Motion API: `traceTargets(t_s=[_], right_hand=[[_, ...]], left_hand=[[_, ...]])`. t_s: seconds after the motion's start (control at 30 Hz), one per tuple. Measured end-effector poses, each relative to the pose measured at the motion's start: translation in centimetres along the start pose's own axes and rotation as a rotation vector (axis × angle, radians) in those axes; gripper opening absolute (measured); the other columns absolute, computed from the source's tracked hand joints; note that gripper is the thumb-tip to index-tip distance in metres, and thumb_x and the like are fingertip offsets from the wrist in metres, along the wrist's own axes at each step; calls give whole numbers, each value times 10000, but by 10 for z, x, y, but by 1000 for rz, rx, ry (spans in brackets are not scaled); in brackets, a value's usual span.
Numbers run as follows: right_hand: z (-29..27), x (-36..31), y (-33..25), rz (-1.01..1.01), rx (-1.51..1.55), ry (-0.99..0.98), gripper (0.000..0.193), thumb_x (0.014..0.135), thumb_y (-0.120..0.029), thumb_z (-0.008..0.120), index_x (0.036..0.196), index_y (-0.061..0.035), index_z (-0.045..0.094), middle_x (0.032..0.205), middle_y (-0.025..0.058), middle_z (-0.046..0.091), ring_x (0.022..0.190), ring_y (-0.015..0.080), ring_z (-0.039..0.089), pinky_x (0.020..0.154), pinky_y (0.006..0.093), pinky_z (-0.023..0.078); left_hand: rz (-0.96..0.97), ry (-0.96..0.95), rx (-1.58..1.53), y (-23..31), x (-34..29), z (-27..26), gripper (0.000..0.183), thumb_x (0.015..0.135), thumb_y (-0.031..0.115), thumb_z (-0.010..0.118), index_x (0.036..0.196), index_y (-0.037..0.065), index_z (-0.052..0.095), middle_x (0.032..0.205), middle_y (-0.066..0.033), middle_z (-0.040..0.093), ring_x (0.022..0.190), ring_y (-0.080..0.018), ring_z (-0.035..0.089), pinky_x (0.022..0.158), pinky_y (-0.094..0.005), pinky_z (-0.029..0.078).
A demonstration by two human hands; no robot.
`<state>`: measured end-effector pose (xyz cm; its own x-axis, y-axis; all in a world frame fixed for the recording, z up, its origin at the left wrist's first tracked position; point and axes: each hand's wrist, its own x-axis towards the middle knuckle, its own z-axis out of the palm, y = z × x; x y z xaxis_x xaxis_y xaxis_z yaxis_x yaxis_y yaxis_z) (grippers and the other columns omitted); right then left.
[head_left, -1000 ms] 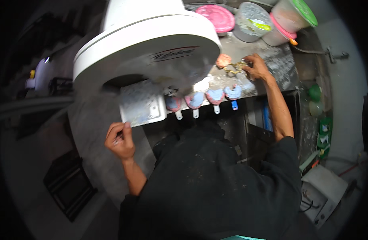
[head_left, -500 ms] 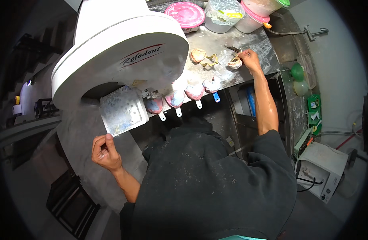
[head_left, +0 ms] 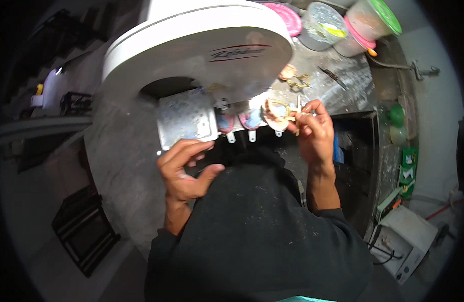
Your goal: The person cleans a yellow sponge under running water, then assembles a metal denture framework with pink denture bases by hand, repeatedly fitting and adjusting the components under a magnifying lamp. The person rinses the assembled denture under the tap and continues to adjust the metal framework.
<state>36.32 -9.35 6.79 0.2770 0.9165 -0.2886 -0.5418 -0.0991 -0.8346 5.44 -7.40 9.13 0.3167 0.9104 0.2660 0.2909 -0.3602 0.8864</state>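
My right hand [head_left: 315,128] grips a brass-coloured dental articulator [head_left: 298,108] with a pale plaster cast on it, raised in front of the bench edge. My left hand [head_left: 186,171] is empty, its fingers apart and thumb out, just below the white speckled tray [head_left: 186,121] of the large white machine [head_left: 207,55]. Beyond my right hand a second brass articulator [head_left: 301,80] with a plaster cast lies on the bench. Dental impression trays filled with pink and blue material, such as one impression tray [head_left: 251,120], line the bench's front edge; the held cast partly hides others.
A dark slim tool [head_left: 333,78] lies on the stained bench [head_left: 355,85]. Behind stand a pink lid [head_left: 285,19], a clear bucket [head_left: 320,32] and a tub with a green lid [head_left: 368,20]. A white boxy device [head_left: 403,241] sits low at the right.
My right hand has lifted the articulator with its cast off the bench and brought it nearer and leftward. My left hand has moved right and its fingers have spread. The view has shifted.
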Motion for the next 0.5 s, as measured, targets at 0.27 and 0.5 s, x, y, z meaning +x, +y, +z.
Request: traceTargets(t_s=[0.27,0.5], right_hand=[[107,-33,72,-2,-209,-275,268,957,-31,748,961,-22,480,897,109,679,773,135,721,647,253,594],[132,-29,82,-403,-970,-550,282,874,-126,841,992,20,631,679,111,666,573,175,681,528,319,525]], left_hand=[[-30,362,-6,-18,-3,18,507,889,170,824,1307,-71,668,1133,-156,697,933,-165,647,747,-275,500],[-142,343,228,-34,13,-5,309,855,118,807,1137,1,762,1007,-151,735,871,-298,698,777,-378,551]])
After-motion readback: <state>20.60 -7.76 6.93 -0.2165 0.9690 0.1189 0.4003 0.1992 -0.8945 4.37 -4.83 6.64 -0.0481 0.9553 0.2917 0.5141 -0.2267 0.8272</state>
